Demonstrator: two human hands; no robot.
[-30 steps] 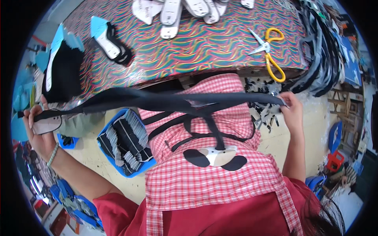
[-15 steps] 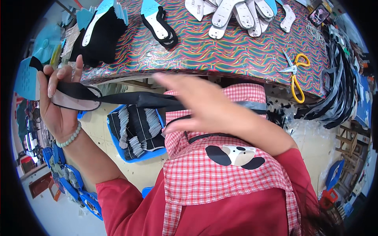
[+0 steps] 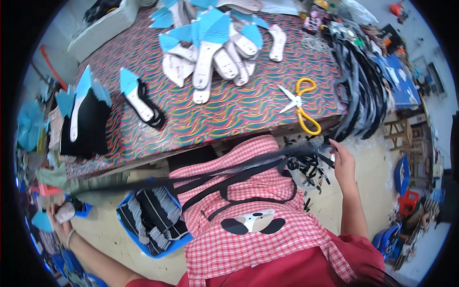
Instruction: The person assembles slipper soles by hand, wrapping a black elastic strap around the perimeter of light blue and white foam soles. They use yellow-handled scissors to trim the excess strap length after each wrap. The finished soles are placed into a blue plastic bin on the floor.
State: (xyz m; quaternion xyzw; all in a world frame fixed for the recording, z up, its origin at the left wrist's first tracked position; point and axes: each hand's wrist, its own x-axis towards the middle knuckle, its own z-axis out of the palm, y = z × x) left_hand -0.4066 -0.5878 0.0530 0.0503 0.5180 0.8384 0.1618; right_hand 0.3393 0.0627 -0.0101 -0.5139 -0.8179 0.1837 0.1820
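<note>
The long black strap (image 3: pixel 124 186) is looking blurry, so its edges are running together and I cannot tell how many layers it is making. Its left end is fading into a dark smudge near a shoe sole (image 3: pixel 66 212), and I cannot tell if the two are touching. The left hand (image 3: pixel 60 228) is looking small beside the dark round edge of the view; it is gripping the sole, but some of its fingers are hiding. The right hand (image 3: pixel 344 165) is pinching the strap near the other end, and its fingers are covering a bit of it. The strap is stretching in the air between the hands, in front of the red checked apron (image 3: pixel 239 253) and near the table (image 3: pixel 224 107). Its long way is going from side to side, with the left end sitting lower in the view and the right end sitting higher. The sole is pointing its blue toe out to the left, while its white part is facing back toward the strap. The strap is hiding the top of a blue basket (image 3: pixel 178 246), and the apron is touching its right side in the view. On the table, yellow scissors (image 3: pixel 298 101) are lying open near the right hand.
</note>
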